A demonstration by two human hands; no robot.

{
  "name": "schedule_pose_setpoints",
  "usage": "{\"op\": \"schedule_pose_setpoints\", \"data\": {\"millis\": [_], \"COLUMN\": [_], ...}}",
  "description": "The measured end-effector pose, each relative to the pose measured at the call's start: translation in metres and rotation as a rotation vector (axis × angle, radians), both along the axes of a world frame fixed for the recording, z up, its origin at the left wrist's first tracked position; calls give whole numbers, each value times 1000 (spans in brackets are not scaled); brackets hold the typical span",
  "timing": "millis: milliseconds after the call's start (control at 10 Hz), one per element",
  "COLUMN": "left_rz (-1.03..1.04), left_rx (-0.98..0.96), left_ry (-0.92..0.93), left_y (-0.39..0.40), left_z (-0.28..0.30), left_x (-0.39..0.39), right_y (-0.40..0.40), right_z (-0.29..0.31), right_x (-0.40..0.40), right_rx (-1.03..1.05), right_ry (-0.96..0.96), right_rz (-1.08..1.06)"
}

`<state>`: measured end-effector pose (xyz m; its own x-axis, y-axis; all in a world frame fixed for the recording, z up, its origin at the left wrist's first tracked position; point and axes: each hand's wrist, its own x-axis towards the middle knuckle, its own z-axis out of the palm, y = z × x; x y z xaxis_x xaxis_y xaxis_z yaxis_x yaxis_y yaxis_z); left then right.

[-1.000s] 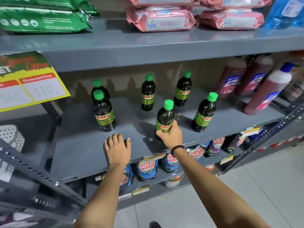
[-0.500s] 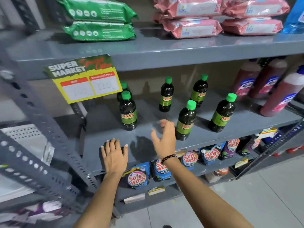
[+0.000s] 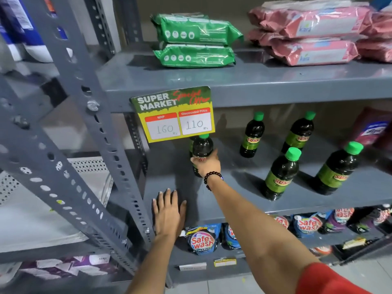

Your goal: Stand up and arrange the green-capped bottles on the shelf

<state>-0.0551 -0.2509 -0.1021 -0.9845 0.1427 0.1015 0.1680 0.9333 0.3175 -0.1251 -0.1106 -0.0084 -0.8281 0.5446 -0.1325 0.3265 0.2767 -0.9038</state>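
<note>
Several dark bottles with green caps and green labels stand upright on the grey middle shelf [image 3: 244, 187]. My right hand [image 3: 206, 164] is closed around the leftmost bottle [image 3: 201, 146], whose cap sits just under the price card. Another bottle peeks out right behind it. Two bottles stand at the back, one [image 3: 252, 134] in the middle and one [image 3: 299, 132] to its right. Two more stand nearer the front, one [image 3: 280, 175] and one [image 3: 337, 168] further right. My left hand [image 3: 167, 215] lies flat, fingers apart, on the shelf's front edge.
A yellow and green price card [image 3: 176, 115] hangs from the upper shelf. Green packs [image 3: 195, 39] and pink packs [image 3: 307, 32] lie above. Detergent pouches [image 3: 201, 240] fill the shelf below. A perforated steel upright [image 3: 95, 124] and a diagonal brace stand at the left. Dark red bottles [image 3: 373, 128] are at the far right.
My right hand let go of the front middle bottle, swung left and closed on the leftmost bottle. The view turned left. My left hand stayed flat on the shelf edge.
</note>
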Motion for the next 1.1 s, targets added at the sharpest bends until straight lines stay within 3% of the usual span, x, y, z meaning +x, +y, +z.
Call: {"op": "schedule_pose_setpoints", "data": {"millis": [300, 800, 1000, 1100], "left_rz": [-13, -37, -10, -5], "left_rx": [-13, -152, -5, 177], "left_ry": [27, -13, 99, 276], "left_y": [0, 2, 9, 28], "left_z": [0, 11, 28, 44], "left_x": [0, 2, 15, 29], "right_y": [11, 5, 17, 37], "right_z": [5, -3, 2, 8], "right_x": [46, 116, 129, 147], "right_rx": [186, 239, 216, 319], "right_ry": [0, 43, -23, 38], "right_rz": [90, 112, 266, 262]}}
